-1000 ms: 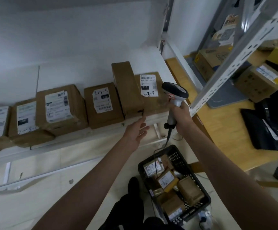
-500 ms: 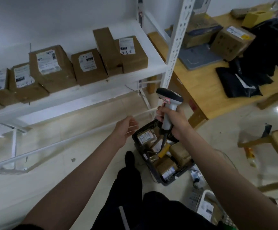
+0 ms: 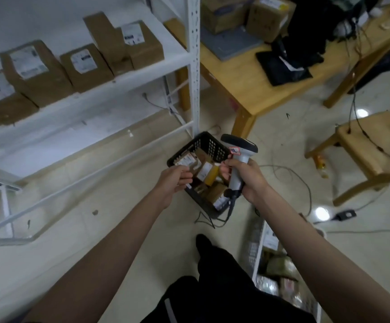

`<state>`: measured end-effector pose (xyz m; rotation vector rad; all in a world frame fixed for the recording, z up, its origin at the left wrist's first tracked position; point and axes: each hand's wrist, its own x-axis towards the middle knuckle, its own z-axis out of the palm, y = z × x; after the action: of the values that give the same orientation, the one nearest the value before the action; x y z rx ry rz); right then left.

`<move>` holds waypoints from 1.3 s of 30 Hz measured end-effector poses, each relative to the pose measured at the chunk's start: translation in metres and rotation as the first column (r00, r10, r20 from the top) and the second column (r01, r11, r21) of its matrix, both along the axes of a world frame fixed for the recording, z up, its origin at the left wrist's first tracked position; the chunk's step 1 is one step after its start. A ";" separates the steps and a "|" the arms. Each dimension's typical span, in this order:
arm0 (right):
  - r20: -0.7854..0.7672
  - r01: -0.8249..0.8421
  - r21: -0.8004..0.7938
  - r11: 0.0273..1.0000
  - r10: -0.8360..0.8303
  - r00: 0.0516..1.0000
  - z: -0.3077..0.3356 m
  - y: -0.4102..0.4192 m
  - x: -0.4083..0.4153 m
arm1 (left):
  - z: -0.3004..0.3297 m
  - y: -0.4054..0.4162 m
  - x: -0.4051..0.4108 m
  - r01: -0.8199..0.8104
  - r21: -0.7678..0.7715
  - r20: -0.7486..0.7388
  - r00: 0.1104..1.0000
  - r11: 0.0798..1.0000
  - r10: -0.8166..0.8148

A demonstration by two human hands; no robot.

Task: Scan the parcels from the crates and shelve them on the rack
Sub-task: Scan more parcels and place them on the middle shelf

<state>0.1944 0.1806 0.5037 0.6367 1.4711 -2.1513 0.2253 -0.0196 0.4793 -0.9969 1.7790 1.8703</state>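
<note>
In the head view, the right hand (image 3: 245,177) was clenched around the handle of a grey scanner (image 3: 238,159), just above the black crate (image 3: 203,145) on the floor. The left hand (image 3: 174,180) hung over the crate's left edge with its fingers loosely curled and held nothing. Brown parcels (image 3: 204,170) with white labels lay inside the crate. More parcels (image 3: 85,64) stood in a row on the shelf of the white rack (image 3: 194,66). A white crate (image 3: 259,250) stood near the person's leg, and a wooden tabletop (image 3: 247,75) was to the right of the rack.
</note>
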 end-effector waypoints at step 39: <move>0.323 0.345 0.545 0.764 -0.570 0.755 -0.310 0.359 0.373 | -0.312 0.401 0.213 0.745 -0.034 0.273 0.649 0.666 -0.711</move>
<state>0.5676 0.5399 0.1935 1.7493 1.6491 -1.7459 0.4387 0.3812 0.1673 -0.3861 1.8004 1.0682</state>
